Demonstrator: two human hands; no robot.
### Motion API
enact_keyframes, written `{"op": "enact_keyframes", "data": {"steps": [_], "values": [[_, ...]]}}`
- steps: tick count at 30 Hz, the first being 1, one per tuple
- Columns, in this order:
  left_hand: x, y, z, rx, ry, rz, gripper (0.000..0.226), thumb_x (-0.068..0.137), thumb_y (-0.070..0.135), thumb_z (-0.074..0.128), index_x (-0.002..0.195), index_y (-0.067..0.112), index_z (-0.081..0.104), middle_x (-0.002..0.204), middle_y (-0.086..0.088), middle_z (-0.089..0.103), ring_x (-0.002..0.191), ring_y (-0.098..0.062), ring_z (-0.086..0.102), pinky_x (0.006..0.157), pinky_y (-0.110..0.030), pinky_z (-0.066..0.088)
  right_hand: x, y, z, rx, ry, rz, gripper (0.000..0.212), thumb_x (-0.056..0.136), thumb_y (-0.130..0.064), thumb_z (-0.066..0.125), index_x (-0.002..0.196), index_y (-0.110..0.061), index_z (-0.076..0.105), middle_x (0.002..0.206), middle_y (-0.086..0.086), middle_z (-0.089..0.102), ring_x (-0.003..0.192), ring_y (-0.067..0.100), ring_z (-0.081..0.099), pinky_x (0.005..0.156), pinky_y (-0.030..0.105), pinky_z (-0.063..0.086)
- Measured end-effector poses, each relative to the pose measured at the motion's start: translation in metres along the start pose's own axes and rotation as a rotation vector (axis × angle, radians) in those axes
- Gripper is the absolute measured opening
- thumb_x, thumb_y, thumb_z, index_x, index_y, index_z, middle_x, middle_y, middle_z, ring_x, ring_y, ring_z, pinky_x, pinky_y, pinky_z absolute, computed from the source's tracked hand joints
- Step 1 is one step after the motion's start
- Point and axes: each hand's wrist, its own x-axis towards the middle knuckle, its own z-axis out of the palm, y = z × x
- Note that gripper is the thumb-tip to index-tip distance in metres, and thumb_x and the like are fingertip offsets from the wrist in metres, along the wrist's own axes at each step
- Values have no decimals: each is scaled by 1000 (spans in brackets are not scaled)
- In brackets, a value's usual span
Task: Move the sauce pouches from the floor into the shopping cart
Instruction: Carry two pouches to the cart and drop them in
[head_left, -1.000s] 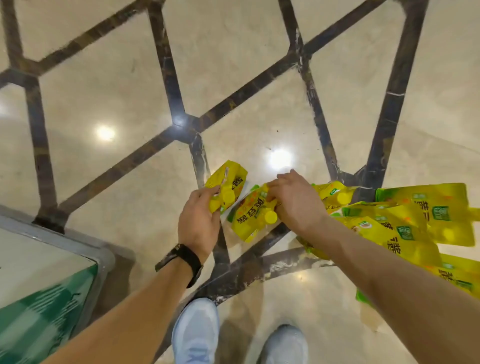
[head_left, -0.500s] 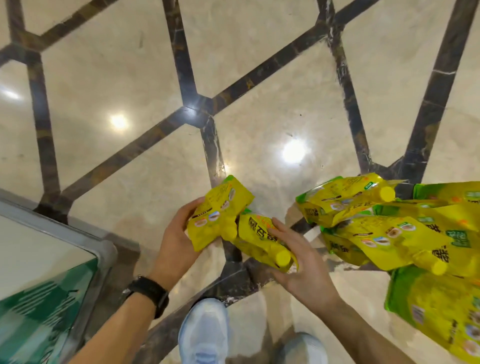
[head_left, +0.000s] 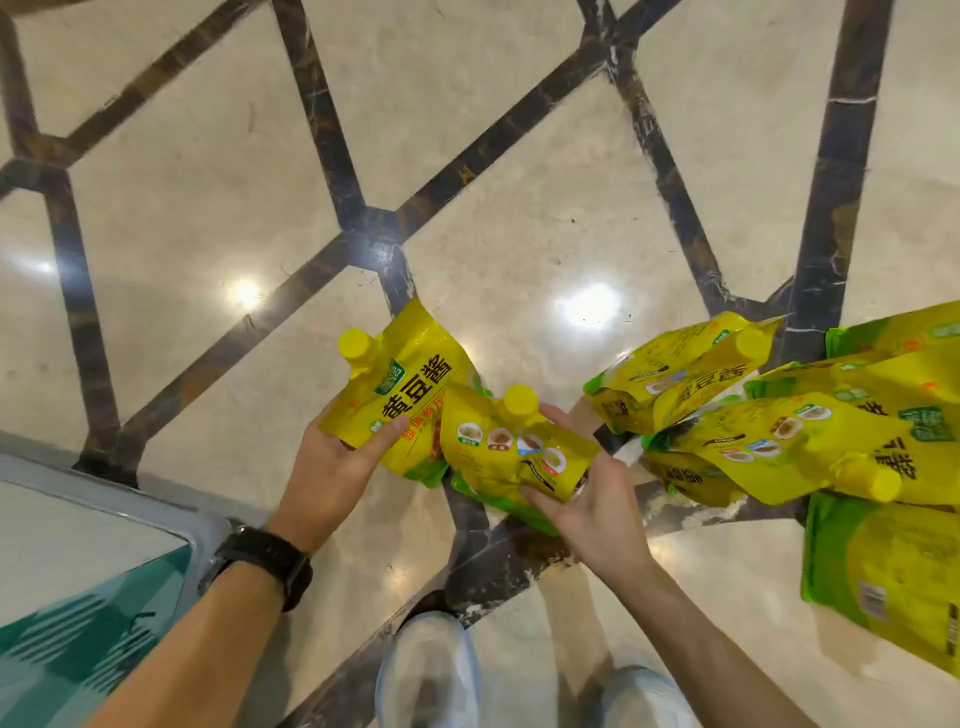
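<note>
One sauce pouch (head_left: 400, 384) is pinched in the left hand (head_left: 332, 467), a second pouch (head_left: 511, 457) in the right hand (head_left: 592, 512), fingers curled, above the floor (head_left: 467, 156); either slick pouch could be let slip short of the shopping cart (head_left: 171, 514).

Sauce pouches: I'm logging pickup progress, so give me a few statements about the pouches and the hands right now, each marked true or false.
1. The left hand grips the left pouch, and the right hand grips the right pouch. True.
2. Both held pouches have green caps. False: both caps are yellow.
3. A pile of pouches lies on the floor at the right. True.
4. The black watch is on the right wrist. False: it is on the left wrist.
</note>
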Motion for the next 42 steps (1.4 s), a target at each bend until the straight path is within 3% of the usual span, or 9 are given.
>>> {"op": "enact_keyframes", "data": {"steps": [5,10,17,24,29,32,34,38,42], "values": [[-58,35,-17,-95,-29,-156,36,82,26,77,117,24,68,112,9,76,105,-13,72,92,-36,58,-29,-46,-46,226,-85,158,64,71,6,79,114,-36,57,100,-31,70,93,-6,67,74,9,50],[-143,101,-42,-267,-77,-413,100,32,59,96,120,21,68,119,-6,75,107,-26,72,92,-46,56,-83,-113,-119,466,-132,291,64,58,-2,74,116,-23,58,101,-5,76,92,12,71,71,19,54],[-225,252,-55,-280,-331,-402,98,30,53,98,116,16,71,116,-10,75,102,-26,74,75,-30,62,-162,-236,-195,635,-297,415,78,55,-4,85,124,-21,55,106,7,75,92,21,73,69,28,58],[-296,400,-70,-325,-419,-357,95,28,51,99,111,13,74,111,-11,76,92,-22,76,71,-28,61,-248,-342,-268,699,-127,478,106,22,-29,100,120,-19,61,106,13,75,92,29,73,65,36,59],[-358,480,-56,-366,-471,-349,86,35,47,99,112,19,75,118,-13,74,101,-29,74,82,-37,62,-297,-425,-310,712,-136,455,85,44,-8,89,123,-13,59,106,14,74,91,31,73,65,38,59],[-399,513,-51,-394,-476,-345,72,45,23,98,110,13,72,103,-15,78,83,-28,77,60,-33,62,-323,-468,-333,700,-79,422,79,48,-8,87,121,-15,58,107,14,74,94,33,72,69,40,58],[-419,532,-49,-421,-462,-338,51,66,0,75,116,7,66,99,-18,78,77,-29,77,56,-34,61,-338,-492,-344,680,-29,395,77,47,-9,88,118,-17,59,103,10,76,91,29,73,70,38,58],[-428,559,-63,-395,-500,-298,77,58,5,89,129,7,59,111,-24,74,91,-39,75,71,-46,63,-368,-532,-349,675,58,374,103,29,-24,99,123,-16,58,109,14,74,100,35,70,93,54,52],[-418,599,-90,-371,-598,-286,107,25,22,102,124,8,65,116,-26,71,98,-46,71,88,-58,56,-393,-567,-333,719,176,375,100,31,-21,97,123,-16,59,108,15,74,101,35,70,90,53,54]]}}
